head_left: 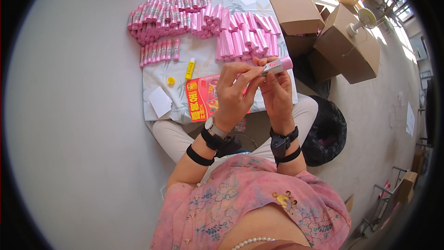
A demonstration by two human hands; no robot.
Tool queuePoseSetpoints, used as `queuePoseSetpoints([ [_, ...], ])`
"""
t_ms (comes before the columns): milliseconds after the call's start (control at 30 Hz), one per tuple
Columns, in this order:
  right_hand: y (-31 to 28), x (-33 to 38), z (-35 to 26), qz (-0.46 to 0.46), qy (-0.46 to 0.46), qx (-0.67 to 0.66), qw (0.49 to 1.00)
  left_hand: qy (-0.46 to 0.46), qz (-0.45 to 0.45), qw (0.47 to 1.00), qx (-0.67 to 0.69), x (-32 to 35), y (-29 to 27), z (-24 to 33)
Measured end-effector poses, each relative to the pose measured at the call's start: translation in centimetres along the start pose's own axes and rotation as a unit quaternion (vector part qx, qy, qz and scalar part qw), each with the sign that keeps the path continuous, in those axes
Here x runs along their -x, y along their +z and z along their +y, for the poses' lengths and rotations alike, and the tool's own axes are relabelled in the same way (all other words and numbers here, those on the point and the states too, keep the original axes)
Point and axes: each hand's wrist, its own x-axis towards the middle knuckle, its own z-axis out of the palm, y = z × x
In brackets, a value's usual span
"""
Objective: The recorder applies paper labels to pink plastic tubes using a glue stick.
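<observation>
Both hands meet over the right side of the table, raised above the red printed sheet (196, 99). Between them is a pink tube (286, 63) with a silver-grey printed label (273, 67) around part of it. My right hand (279, 95) grips the tube from below and the right, fingers wrapped around it. My left hand (238, 88) pinches at the label's left end, fingertips touching it. Left of the red sheet lies a yellow glue stick (190, 69), its yellow cap (171, 81) off beside it. A stack of white paper slips (160, 102) rests near the front left corner.
Plain pink tubes (245, 37) are piled behind my hands. Labelled pink tubes (159, 11) lie stacked at the back left, with a short row (159, 52) in front. Open cardboard boxes (349, 41) stand right of the table; a black plastic bag (323, 132) sits beside my leg.
</observation>
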Motion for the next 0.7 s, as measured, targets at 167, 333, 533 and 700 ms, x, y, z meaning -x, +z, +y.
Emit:
queuePoseSetpoints([
  [167,0.2,0.2,0.1,-0.008,0.020,-0.028,0.999,0.024,-0.014,0.998,-0.051,0.4,-0.5,0.4],
  [333,0.7,0.6,0.5,0.011,0.041,-0.044,0.998,0.060,-0.029,0.994,-0.086,0.9,-0.8,-0.2],
  [533,1.9,0.5,0.0,0.054,0.072,-0.046,0.995,0.118,-0.064,0.980,-0.146,1.5,-1.4,-1.0],
  [700,2.3,0.6,1.0,0.129,0.093,0.063,0.985,0.163,-0.090,0.966,-0.177,2.4,-1.5,-2.0],
])
